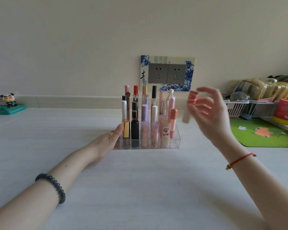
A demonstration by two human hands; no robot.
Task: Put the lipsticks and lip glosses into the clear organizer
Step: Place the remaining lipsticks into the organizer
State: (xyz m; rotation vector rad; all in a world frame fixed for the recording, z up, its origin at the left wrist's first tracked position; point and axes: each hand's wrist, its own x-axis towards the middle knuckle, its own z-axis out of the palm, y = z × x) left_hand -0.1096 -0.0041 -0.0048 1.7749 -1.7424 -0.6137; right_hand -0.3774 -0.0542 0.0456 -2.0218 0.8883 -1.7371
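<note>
Lip tube [189, 109], red-patterned cap, white barrel: long axis near upright, cap uppermost. Right hand [209, 117] pinches it; left hand [109, 140], fingers straight, touches the clear organizer [175, 143].

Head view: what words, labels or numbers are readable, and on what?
"青": large brush character on the socket surround.
Small columns along its top: too small.
Lettering on the green figurine base: blurred.
On the red-and-white tube in the right hand: blurred.
On the lipsticks in the clear organizer: none legible.
</note>
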